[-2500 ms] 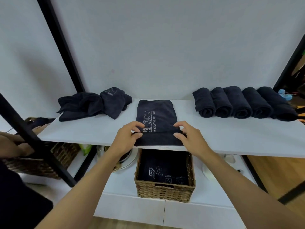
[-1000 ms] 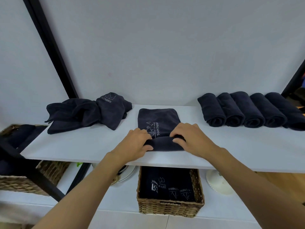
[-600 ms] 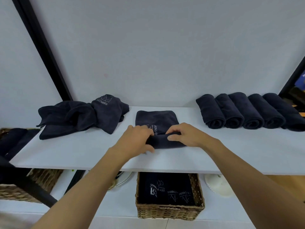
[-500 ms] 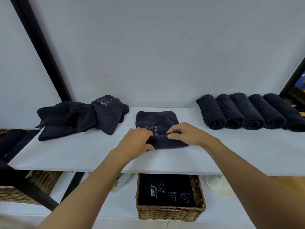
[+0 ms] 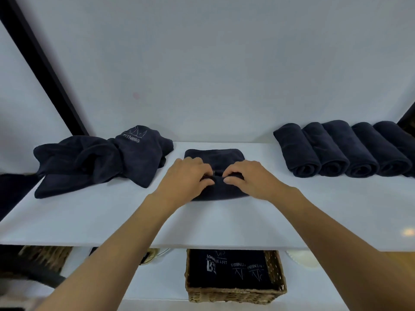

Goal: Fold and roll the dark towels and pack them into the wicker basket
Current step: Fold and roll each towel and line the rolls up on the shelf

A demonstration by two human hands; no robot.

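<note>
A dark navy towel (image 5: pixel 214 156) lies folded in the middle of the white shelf (image 5: pixel 94 218), its near end rolled into a thick roll. My left hand (image 5: pixel 187 179) and my right hand (image 5: pixel 249 177) sit side by side on that roll, fingers curled over its top and gripping it. Only a short flat strip of the towel shows beyond my fingers. Below the shelf stands a wicker basket (image 5: pixel 235 296) holding dark towels with white lettering.
A heap of unfolded dark towels (image 5: pixel 98 160) lies at the shelf's left. Several rolled dark towels (image 5: pixel 341 149) line up at the right. A black frame post (image 5: pixel 42 63) slants up at the left. Another wicker basket (image 5: pixel 45 254) sits low on the left.
Both hands have rolled the towel away from me, so the roll is thicker and the flat part shorter. My hands have come closer together on the roll.
</note>
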